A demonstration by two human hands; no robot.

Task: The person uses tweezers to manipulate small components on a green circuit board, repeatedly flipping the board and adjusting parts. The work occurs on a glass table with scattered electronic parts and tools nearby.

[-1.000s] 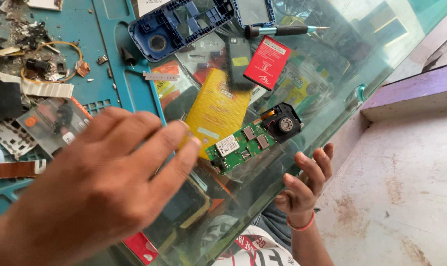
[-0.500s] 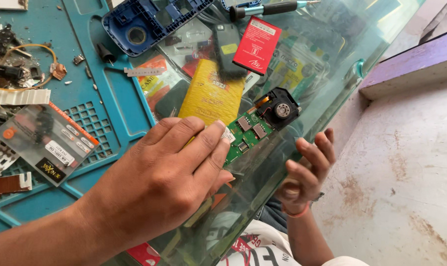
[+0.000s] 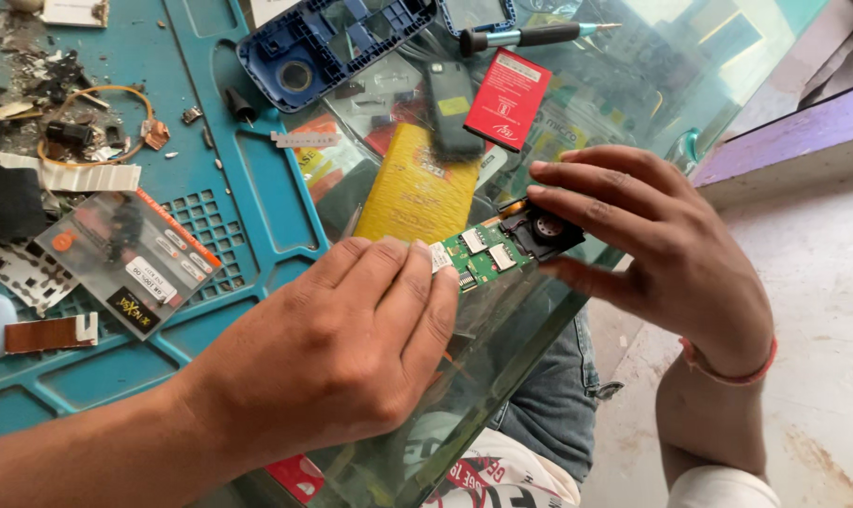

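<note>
A green circuit board (image 3: 487,252) with a black round speaker part (image 3: 544,229) at its right end lies near the edge of the glass tabletop (image 3: 502,376). My left hand (image 3: 351,348) rests flat on the glass, palm down, its fingertips lying on the board's left end. My right hand (image 3: 661,254) reaches in from beyond the table edge. Its fingers sit above the speaker end and its thumb below, pinching it. A yellow battery (image 3: 417,193) lies just behind the board.
A teal work mat (image 3: 257,188) covers the left side, strewn with small parts, a clear plastic packet (image 3: 130,259) and a wire loop (image 3: 87,122). Farther back lie a blue phone housing (image 3: 337,42), a red battery (image 3: 508,99), a dark phone piece (image 3: 452,108) and a screwdriver (image 3: 530,36).
My right hand has risen from below the table edge and closed on the board's speaker end. My left hand slid right and settled with its fingertips on the board's left end.
</note>
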